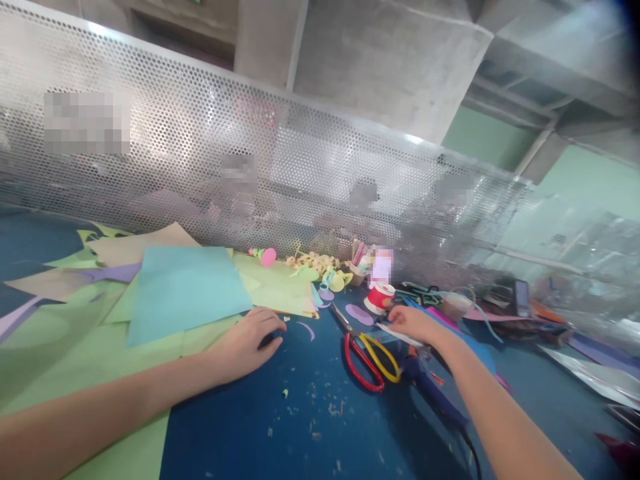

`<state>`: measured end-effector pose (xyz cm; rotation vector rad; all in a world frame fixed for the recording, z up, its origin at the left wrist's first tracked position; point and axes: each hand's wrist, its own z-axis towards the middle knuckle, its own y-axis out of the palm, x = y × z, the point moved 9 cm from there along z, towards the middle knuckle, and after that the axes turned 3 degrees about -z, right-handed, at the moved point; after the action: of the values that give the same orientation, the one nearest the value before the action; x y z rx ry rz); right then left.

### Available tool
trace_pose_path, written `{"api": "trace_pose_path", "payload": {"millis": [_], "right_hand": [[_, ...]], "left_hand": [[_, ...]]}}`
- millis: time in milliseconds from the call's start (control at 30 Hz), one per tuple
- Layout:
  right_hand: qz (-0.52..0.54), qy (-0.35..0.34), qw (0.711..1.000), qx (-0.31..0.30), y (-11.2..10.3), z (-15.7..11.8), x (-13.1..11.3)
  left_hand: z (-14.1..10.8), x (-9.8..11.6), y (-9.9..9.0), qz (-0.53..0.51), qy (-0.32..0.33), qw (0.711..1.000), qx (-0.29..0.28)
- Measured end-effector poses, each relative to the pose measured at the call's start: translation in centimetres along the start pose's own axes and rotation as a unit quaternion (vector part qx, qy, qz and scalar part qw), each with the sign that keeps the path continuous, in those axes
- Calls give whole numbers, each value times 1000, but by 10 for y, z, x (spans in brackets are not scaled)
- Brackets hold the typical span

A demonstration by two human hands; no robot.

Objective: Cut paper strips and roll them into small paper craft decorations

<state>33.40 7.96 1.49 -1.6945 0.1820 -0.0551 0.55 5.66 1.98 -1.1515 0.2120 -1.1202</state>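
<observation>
just past our right hand (410,325) stands a small red-and-white round container (380,299); that hand's curled fingers are at a narrow white paper strip (400,335), though we cannot tell if they grip it. our left hand (256,339), loosely half-open, seems empty by the light-blue paper sheet (190,293). we'd best handle the strip lightly, clear of the red-and-yellow-handled metal scissors (354,332) between our hands.

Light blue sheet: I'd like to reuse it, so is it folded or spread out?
Spread out: the light blue sheet shows one broad, flat face over green paper, with no fold line visible.
</observation>
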Motion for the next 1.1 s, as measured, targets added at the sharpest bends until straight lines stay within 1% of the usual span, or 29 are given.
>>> {"api": "trace_pose_path", "payload": {"millis": [100,200,267,333,433,533,633,700,733,767,800,833,867,900,933,1000,1033,1067,1100], "right_hand": [[34,-56,996,61,-3,7,-33],[52,-87,992,75,4,21,-57],[57,-85,992,71,10,32,-62],[61,-74,993,67,15,42,-61],[71,-61,992,80,15,48,-58],[94,-59,988,105,6,44,-57],[136,-59,980,129,-14,32,-58],[173,-51,973,145,-30,20,-60],[193,-50,969,143,-36,13,-64],[214,-55,966,134,-40,6,-71],[234,-70,962,119,-41,-3,-83],[251,-87,959,100,-39,-13,-97],[270,-116,954,61,-32,-24,-116],[312,-158,937,-14,-18,-37,-140],[341,-188,918,-70,-6,-50,-162],[359,-229,893,-143,19,-75,-200],[363,-250,883,-159,29,-85,-215],[359,-263,882,-156,36,-91,-226],[346,-271,887,-142,42,-96,-234]], "left_hand": [[0,0,-2,0,0,1000,7],[-2,0,-4,0,0,1000,15],[-3,0,-6,2,-2,1000,20],[-3,0,-8,6,-3,1000,24],[-5,0,-8,8,-7,1000,29],[-6,-1,-8,5,-5,999,35],[-5,-3,-11,2,-11,999,49],[-2,-10,-19,1,-45,997,68],[0,-16,-24,-1,-69,995,73],[3,-23,-31,2,-100,992,82],[6,-30,-36,3,-128,989,74],[9,-38,-39,1,-149,987,54],[12,-44,-46,3,-159,986,45],[15,-50,-53,7,-166,985,42],[16,-57,-59,12,-171,985,36],[16,-73,-70,24,-181,983,17],[14,-81,-74,31,-186,982,5],[11,-89,-79,39,-191,981,-5],[7,-96,-82,49,-194,980,-17]]}}
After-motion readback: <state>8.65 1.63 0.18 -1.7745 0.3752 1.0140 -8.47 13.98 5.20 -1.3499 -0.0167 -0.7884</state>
